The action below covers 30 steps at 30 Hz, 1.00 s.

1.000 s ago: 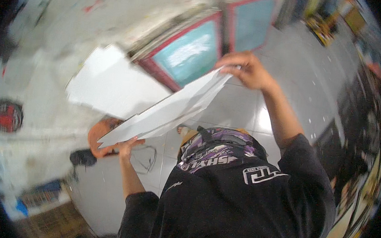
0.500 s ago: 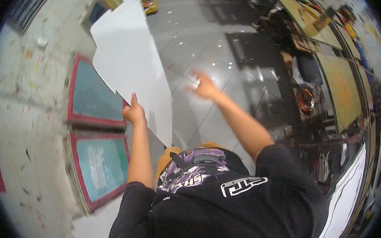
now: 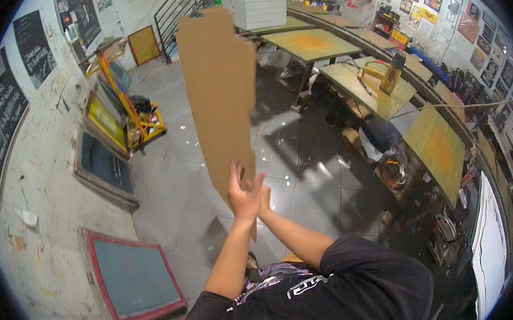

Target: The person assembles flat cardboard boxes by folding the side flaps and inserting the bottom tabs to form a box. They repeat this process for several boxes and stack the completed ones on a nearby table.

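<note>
A long sheet of cardboard (image 3: 216, 92), brown on the face toward me and with an uneven outline, stands raised in front of me. My left hand (image 3: 245, 199) is at its lower right part, fingers stretched and spread against the brown face. Just behind it, my right hand (image 3: 266, 199) grips the sheet's lower right edge, its fingers mostly hidden by my left hand and the cardboard. The two wrists nearly touch.
Red-framed printing screens (image 3: 135, 279) lean along the left wall, with a yellow wheeled rack (image 3: 151, 130) farther on. A row of yellowish tables (image 3: 312, 43) curves along the back and right. White boxes (image 3: 258, 2) are stacked behind the sheet. Small scraps dot the grey tiled floor (image 3: 178, 172).
The cardboard has turned from its white face to its brown face and stands more upright. My right hand, free before, has come to the sheet beside my left. My view has lifted toward the room.
</note>
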Available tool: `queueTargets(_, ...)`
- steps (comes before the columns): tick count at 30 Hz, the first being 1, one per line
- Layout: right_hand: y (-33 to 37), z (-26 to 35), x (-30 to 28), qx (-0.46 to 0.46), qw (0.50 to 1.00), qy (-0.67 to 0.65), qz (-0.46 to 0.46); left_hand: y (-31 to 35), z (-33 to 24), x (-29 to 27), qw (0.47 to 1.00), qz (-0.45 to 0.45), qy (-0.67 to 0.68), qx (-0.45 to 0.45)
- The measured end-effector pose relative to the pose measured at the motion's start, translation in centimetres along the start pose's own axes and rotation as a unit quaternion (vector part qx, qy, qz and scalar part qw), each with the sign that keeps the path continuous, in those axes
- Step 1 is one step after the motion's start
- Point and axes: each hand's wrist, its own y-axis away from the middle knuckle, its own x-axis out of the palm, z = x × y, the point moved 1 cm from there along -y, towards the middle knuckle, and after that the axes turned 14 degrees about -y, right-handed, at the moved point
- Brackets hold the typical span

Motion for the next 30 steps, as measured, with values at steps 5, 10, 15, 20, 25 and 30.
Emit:
queueTargets(5, -11.1, 3.4, -7.3, -0.090, 0.988, 0.046, -0.119, 1.0, 15.7, -0.4, 0.983, -0.059, -0.127, -0.117)
queueTargets(10, -25.2, 14.0, -8.3, -0.061, 0.978, -0.140, -0.139, -6.3, 35.3, -2.7, 0.878, 0.014, -0.078, -0.472)
queueTargets(15, -40.5, 17.1, -19.5, -0.104, 0.963, -0.213, -0.128, -19.7, 34.1, 6.9, 0.863, 0.155, 0.059, -0.478)
queueTargets(20, -54.7, 18.5, -27.1, -0.080, 0.957, -0.245, -0.136, -36.5, 30.4, 18.2, 0.821, 0.252, 0.401, -0.319)
queueTargets(25, -65.5, 14.2, -35.3, -0.112, 0.876, 0.223, -0.413, -46.9, 24.8, 26.7, 0.836, 0.309, 0.362, -0.273)
queueTargets(30, -63.3, 10.8, -27.2, -0.227, 0.833, 0.404, -0.303, -50.4, 23.1, 32.3, 0.824, 0.343, 0.341, -0.294)
